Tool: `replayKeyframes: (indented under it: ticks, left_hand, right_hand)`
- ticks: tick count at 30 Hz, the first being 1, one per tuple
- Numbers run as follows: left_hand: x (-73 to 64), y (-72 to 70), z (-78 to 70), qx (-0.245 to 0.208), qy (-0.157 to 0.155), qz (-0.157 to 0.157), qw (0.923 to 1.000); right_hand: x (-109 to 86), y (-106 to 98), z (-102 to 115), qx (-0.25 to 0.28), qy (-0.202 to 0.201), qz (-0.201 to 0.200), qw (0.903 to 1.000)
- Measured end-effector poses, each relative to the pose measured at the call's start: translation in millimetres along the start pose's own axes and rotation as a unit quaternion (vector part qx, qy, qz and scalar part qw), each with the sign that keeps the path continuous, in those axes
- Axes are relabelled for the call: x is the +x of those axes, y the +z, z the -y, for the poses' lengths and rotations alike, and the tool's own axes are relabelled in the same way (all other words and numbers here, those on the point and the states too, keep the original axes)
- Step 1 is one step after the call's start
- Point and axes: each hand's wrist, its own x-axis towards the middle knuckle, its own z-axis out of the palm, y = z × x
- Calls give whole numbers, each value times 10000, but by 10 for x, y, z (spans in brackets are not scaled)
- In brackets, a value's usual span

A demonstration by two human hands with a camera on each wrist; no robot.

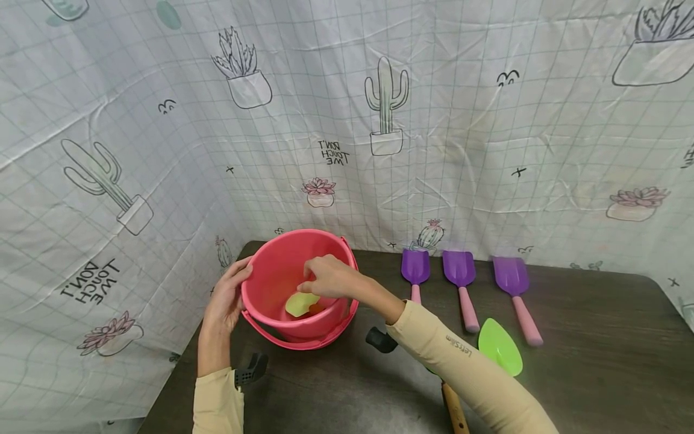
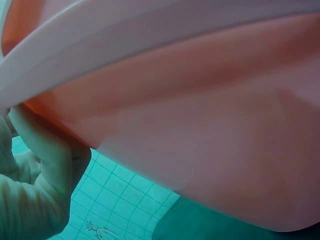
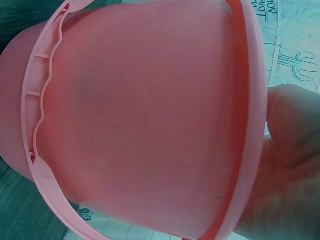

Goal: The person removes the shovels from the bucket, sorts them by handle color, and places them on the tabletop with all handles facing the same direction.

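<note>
A pink bucket [image 1: 295, 325] stands tilted at the left of the table, its mouth towards me and its handle hanging at the front. My left hand [image 1: 228, 295] grips the bucket's rim at the left side, fingers over the edge. My right hand [image 1: 333, 277] reaches over the right rim into the bucket, fingers bent. Right below its thumb lies a flat yellow-green piece [image 1: 298, 304], with a small orange piece [image 1: 316, 308] beside it. The bucket wall hides the right fingertips in the right wrist view; I cannot tell whether they pinch the yellow-green piece.
Three toy shovels with purple blades and pink handles, one a purple shovel [image 1: 458, 268], lie in a row at the back right. Nearer lies a green blade [image 1: 499, 346]; a wooden handle [image 1: 454, 410] pokes out beside my right sleeve. A printed cloth [image 1: 461, 150] hangs behind the dark table [image 1: 596, 337].
</note>
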Motion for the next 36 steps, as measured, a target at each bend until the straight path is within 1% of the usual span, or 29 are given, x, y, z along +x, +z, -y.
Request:
replayKeyframes:
  ticks: [11,15,27,31,36]
  left_hand:
    - [5,6,-1,-5,1,-31,10000]
    - [7,13,-14,38,-23,-105,9999]
    - [6,38,-40,41,-51,-150,9999]
    - [8,48,-49,83,-78,-188,9998]
    - [12,65,-58,109,-88,-201,9997]
  right_hand:
    - [41,8,-15,-173,213,254,9993]
    - [55,1,-12,-247,264,389,9986]
    - [120,8,-22,-165,130,902,9957]
    - [137,11,-28,-195,35,971,9951]
    - [147,-4,-33,-168,36,1122,9935]
